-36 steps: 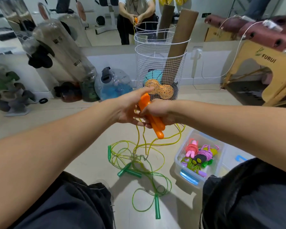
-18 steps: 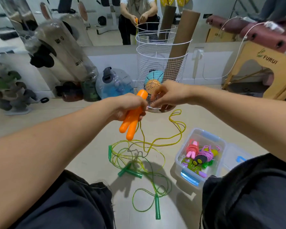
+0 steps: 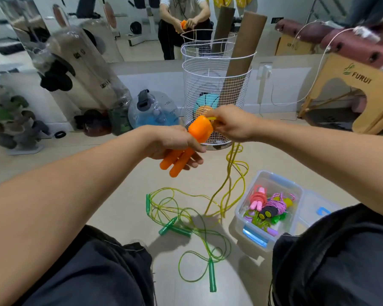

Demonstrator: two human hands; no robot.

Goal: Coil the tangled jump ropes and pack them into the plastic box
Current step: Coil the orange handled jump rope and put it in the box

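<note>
Left hand (image 3: pixel 175 144) grips both orange handles (image 3: pixel 186 149) together, fingers curled round them, butt ends pointing down-left; right hand (image 3: pixel 232 127) pinches the yellow cord (image 3: pixel 229 166) right at the handle tops. A sec ago the handles sat in the right hand w/ tips down-right; half a sec ago they'd passed to the left, and since then the right has come in close to the top end, taking the cord at its root. Reads as the start of the coiling step: handles paired, cord anchored, winding not yet begun. Most of the yellow cord hangs from the hands in long loops down to the floor (image 3: pixel 124 195), its low end lying over the green jump rope (image 3: pixel 186 228), which is loose on the floor, uncoiled, btwn the knees. Plastic box (image 3: pixel 268 184) stands open on the floor just right of the tangle, w/ pink and purple coiled ropes (image 3: pixel 268 202) already in. So approx. two ropes left: yellow in hand, green untouched. Risk, I'd guess: yellow snagging green as it's pulled up.
</note>
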